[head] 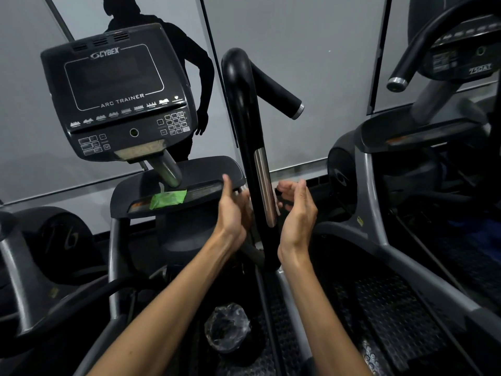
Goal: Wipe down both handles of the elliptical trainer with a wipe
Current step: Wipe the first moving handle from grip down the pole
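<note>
Both bare forearms rise from bottom centre, left hand (233, 210) and right hand (296, 210) flanking the tall black metal-striped trainer handle (250, 147), fingers loosely spread, holding nothing clearly, seemingly poised to wrap it; crumpled green wipe (168, 200) rests on console tray (206, 169), centre-left.

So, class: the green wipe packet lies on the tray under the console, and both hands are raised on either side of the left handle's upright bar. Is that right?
Not quite. The head view shows the left hand and right hand on either side of the right handle, the upright bar to the right of the console. The green wipe packet does lie on the tray under the console.
</note>
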Tool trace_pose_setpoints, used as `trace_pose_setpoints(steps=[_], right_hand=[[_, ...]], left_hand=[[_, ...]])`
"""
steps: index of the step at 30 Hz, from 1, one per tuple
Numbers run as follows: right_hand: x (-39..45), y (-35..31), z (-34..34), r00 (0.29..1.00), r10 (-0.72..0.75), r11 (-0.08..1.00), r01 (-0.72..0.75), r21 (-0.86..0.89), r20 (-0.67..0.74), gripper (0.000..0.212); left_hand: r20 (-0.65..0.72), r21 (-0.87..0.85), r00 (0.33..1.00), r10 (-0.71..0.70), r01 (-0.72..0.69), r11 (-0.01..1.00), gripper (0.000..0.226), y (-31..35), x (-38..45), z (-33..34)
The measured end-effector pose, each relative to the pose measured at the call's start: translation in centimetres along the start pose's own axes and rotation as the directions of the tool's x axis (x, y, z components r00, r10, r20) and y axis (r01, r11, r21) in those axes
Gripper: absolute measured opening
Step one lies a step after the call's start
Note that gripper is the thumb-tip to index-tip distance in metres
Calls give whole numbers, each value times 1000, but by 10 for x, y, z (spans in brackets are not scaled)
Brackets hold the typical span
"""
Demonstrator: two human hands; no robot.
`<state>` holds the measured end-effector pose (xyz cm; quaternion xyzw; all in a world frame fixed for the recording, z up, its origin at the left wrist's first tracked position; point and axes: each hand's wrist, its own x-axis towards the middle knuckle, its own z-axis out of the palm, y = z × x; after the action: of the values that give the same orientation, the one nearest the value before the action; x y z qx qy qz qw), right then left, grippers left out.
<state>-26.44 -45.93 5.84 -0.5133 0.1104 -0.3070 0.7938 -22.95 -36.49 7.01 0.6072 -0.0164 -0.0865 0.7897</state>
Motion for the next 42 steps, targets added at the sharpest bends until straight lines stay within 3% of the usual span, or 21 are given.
trace_pose_setpoints(steps=[2,5,9,11,14,19,22,24,27,32,38,42], right_hand=[[2,4,-3,999,34,999,-34,7,17,43],[12,15,-10,975,204,979,-202,-38,85,36],[24,24,-15,873,408,911,-410,-49,268,27],[21,21,-18,808,438,883,-468,-23,393,29],[16,19,-30,794,384,906,-422,-27,471,28],[14,24,-36,855,331,935,-355,-14,399,23],[16,28,-29,859,345,926,-376,9,377,22],[11,30,-28,912,277,953,-301,35,304,18],[-2,33,-32,971,147,985,-162,65,188,16],[1,38,-28,946,232,966,-252,63,227,4],[-21,46,-32,992,-18,1000,19,-11,125,8],[-11,55,-30,983,147,989,-143,-39,112,11]], left_hand=[[-19,-42,1000,-6,6,999,107,2,2,3],[-26,6,997,-75,75,997,99,-13,-1,-4],[2,125,995,-96,95,988,97,-13,0,-5],[-20,147,999,-37,40,988,95,-12,4,-6],[-77,205,993,94,-76,976,80,-13,1,-14],[-130,440,955,267,-185,878,50,-8,-7,-18],[-78,487,949,306,-232,842,35,-6,-5,-15],[-70,483,930,361,-285,828,27,-4,-8,-12],[-91,474,899,429,-340,813,25,-3,-11,-9],[-114,482,887,447,-344,806,23,-4,-15,-6],[-123,474,880,458,-353,807,22,-4,-20,-7],[-148,447,874,463,-358,819,20,-3,-24,-3]])
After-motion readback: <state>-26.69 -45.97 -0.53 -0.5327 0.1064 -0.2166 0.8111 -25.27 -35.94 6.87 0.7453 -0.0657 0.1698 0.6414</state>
